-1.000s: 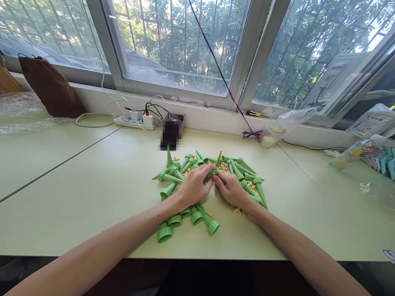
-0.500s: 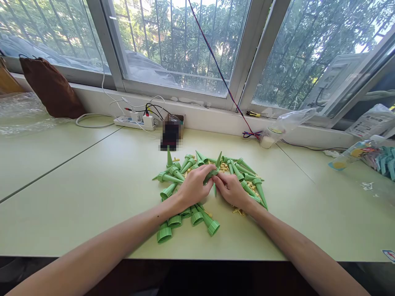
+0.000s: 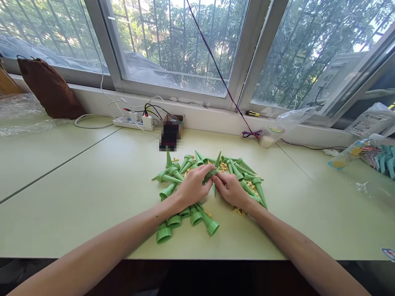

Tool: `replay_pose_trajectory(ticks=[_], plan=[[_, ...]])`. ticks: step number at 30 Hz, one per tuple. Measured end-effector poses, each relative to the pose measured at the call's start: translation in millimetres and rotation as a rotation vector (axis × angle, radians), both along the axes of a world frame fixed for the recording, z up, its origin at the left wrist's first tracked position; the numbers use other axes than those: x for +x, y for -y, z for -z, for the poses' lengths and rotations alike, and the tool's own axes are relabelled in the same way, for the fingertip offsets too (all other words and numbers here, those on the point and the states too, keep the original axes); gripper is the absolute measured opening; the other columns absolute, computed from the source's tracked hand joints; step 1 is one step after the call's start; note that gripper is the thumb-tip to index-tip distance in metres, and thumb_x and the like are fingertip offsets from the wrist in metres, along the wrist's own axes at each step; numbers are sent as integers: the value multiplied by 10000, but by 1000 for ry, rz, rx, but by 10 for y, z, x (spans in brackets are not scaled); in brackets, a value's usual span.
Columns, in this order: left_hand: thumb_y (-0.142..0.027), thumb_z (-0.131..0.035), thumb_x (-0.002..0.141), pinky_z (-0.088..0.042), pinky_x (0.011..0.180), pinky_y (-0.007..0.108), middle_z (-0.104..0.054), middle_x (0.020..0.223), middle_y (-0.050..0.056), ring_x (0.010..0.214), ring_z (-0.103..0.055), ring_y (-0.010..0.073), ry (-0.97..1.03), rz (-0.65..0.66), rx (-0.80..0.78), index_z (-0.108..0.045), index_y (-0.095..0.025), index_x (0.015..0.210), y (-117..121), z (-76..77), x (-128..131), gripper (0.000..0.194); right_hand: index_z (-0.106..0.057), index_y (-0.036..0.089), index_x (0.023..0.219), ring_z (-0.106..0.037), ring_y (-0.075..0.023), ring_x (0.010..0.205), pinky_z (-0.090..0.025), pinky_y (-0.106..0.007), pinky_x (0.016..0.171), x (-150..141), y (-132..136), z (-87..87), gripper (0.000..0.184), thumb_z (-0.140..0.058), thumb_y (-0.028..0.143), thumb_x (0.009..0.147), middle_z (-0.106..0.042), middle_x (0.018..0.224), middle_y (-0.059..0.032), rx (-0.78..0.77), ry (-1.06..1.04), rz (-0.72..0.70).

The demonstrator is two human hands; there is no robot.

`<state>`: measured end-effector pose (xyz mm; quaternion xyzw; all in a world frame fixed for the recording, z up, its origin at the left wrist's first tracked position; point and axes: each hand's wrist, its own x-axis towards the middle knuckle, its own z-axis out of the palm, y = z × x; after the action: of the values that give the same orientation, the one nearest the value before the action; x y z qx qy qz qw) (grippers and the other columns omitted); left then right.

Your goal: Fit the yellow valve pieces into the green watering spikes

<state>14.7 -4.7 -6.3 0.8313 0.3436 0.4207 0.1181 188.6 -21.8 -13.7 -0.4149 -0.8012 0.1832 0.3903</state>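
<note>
My left hand (image 3: pixel 195 186) is wrapped round a green plastic plant watering spike (image 3: pixel 210 174), held above the middle of the pile. Against the near end of that spike, the closed fingertips of my right hand (image 3: pixel 232 190) are pinched together. Whatever they grip is hidden by the fingers. Around both hands lie several more spikes, with hollow ribbed caps and pointed tips, such as one spike (image 3: pixel 211 226) near the table's front. Small yellow T-shaped pieces (image 3: pixel 238 211) are scattered among them, mostly on the right.
The pale green table (image 3: pixel 86 193) runs along a window. At the back are a power strip (image 3: pixel 134 122) with cables, a small box (image 3: pixel 177 121) and a brown bag (image 3: pixel 49 88). Plastic bags (image 3: pixel 286 123) and a bundled red-blue wire (image 3: pixel 251 134) lie right of the middle.
</note>
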Motion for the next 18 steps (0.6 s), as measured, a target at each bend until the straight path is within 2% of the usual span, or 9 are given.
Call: replay_pose_trajectory(ticks=[8, 18], plan=[[-73, -555, 814, -483, 654, 261, -690, 931, 22, 723, -634, 151, -14, -1, -4, -597, -214, 1061, 7, -11, -5, 287, -394, 218, 658, -417, -130, 514, -319, -277, 559, -13, 16, -34, 366, -394, 314, 1011, -478, 556, 28, -32, 17, -1], [-98, -542, 817, -525, 786, 318, -705, 1057, 52, 936, -676, 214, -64, 15, -40, -603, -224, 1106, -5, -9, -10, 321, -416, 216, 660, -440, -131, 523, -342, -278, 574, 2, 11, -42, 375, -378, 314, 1020, -525, 564, 17, -85, 75, -21]])
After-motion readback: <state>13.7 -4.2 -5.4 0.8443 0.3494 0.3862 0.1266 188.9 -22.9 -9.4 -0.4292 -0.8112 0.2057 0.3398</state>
